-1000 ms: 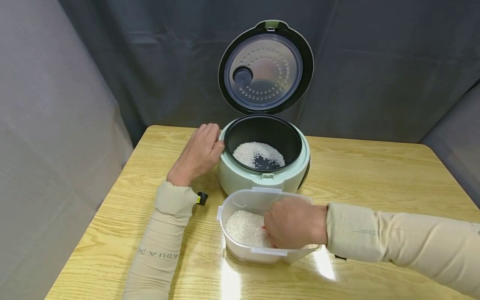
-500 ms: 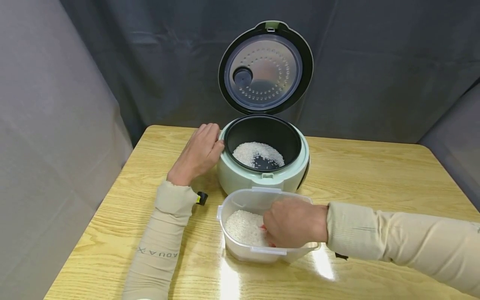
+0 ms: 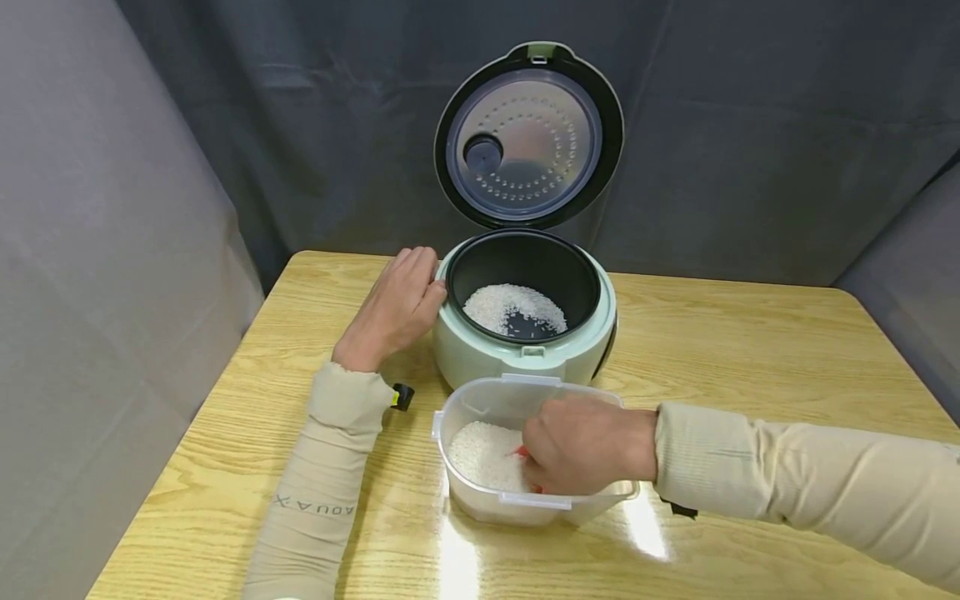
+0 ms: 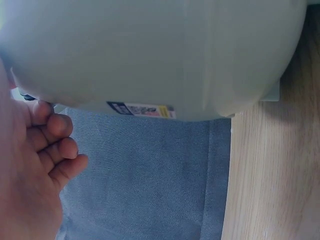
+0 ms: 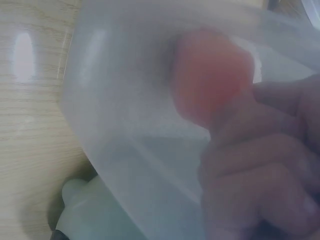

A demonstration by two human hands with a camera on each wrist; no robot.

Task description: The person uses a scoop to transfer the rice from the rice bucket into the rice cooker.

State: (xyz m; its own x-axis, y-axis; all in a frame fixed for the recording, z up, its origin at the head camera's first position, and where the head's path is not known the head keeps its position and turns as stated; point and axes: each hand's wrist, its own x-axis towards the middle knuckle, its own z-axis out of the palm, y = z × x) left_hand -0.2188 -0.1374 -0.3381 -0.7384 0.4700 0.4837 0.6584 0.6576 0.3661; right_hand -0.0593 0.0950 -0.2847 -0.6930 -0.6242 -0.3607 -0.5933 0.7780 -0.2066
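A pale green rice cooker [image 3: 487,358] stands with its lid [image 3: 525,146] raised, and white rice [image 3: 498,308] covers part of the dark inner pot's bottom. My left hand [image 3: 397,312] holds the cooker's left side, thumb by the rim. In the left wrist view its fingers [image 4: 60,125] are curled, one touching the cooker's edge. Just in front, a clear plastic container [image 3: 536,502] holds more rice [image 3: 483,458]. My right hand [image 3: 577,446] reaches into it and grips a red scoop [image 5: 212,75]. The hand hides most of the scoop in the head view; the right wrist view shows it blurred through the wall.
The container stands close against the cooker's front on a light wooden table [image 3: 750,358]. Dark cloth [image 3: 750,150] hangs behind, and grey cloth [image 3: 112,250] borders the left. A small black device [image 3: 402,397] sits at my left cuff.
My right hand has shifted slightly left inside the container, and a bit more of the red scoop shows. The left hand stays against the cooker.
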